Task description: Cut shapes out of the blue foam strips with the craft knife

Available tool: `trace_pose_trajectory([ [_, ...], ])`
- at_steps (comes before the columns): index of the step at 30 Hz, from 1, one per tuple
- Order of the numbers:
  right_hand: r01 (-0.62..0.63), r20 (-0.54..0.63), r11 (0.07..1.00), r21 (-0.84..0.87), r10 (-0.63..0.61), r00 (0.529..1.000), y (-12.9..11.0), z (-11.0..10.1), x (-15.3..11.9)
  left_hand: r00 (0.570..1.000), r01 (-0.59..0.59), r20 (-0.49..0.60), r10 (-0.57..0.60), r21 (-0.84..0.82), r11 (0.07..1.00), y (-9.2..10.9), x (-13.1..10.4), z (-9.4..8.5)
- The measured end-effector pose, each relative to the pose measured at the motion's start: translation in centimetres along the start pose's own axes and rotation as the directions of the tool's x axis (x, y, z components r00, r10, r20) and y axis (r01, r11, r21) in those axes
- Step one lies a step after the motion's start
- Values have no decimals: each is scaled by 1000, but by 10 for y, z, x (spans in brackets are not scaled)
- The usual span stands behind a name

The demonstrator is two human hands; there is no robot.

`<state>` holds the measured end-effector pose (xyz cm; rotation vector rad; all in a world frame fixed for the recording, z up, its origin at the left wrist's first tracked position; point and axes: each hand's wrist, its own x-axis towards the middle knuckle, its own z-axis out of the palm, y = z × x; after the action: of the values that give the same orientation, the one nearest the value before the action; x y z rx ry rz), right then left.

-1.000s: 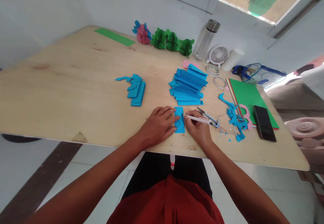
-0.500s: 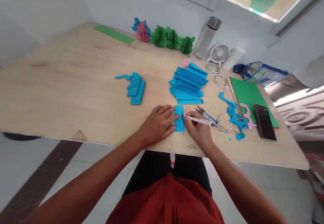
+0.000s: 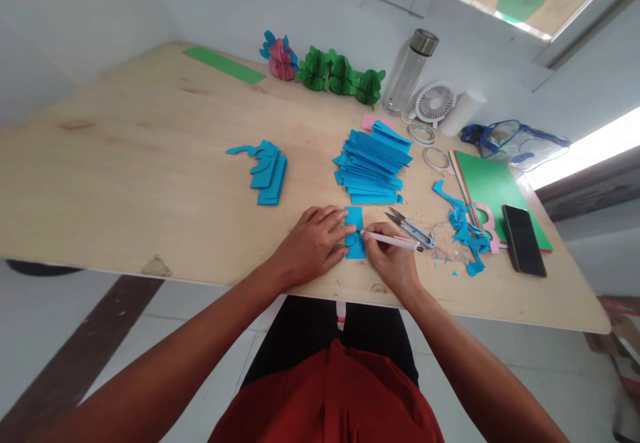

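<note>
A small blue paper rectangle (image 3: 355,249) with a curved outline drawn on it lies near the table's front edge. Spread over its left side, my left hand (image 3: 315,243) presses it with the fingertips. My right hand (image 3: 391,253) grips a white pen (image 3: 395,239), whose tip is at the paper's right part. Just beyond the pen lie thread snips (image 3: 410,227) with blue handles. Behind the rectangle is a fanned pile of folded blue strips (image 3: 375,166). Cut blue pieces (image 3: 270,169) are stacked to the left.
Blue scraps (image 3: 467,229), a pink cutout (image 3: 487,226), a phone (image 3: 524,239) and green sheets (image 3: 500,189) lie at right. Along the back stand green paper shapes (image 3: 340,76), a pink one (image 3: 283,61), a bottle (image 3: 410,73) and a small fan (image 3: 434,104). Tape rolls (image 3: 436,158) sit before it.
The pen tip and my right hand have shifted slightly to the left over the paper. My left hand stays in place. The arm-like shape at the far right has gone from view.
</note>
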<state>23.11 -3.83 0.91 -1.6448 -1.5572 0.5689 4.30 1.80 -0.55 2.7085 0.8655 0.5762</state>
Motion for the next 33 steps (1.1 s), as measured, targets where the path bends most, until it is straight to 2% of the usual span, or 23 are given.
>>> trace_pose_trajectory([
  [7, -16, 58, 995, 103, 10, 998, 4, 0, 4, 1000, -10, -3, 10, 23, 1000, 0, -1, -1],
  [21, -67, 69, 990, 123, 59, 996, 3, -1, 8, 1000, 8, 10, -8, -18, 1000, 1, -2, -2],
  [33, -64, 81, 986, 153, 52, 995, 5, 0, 8, 1000, 16, 21, -15, -24, 1000, 1, -1, -4],
])
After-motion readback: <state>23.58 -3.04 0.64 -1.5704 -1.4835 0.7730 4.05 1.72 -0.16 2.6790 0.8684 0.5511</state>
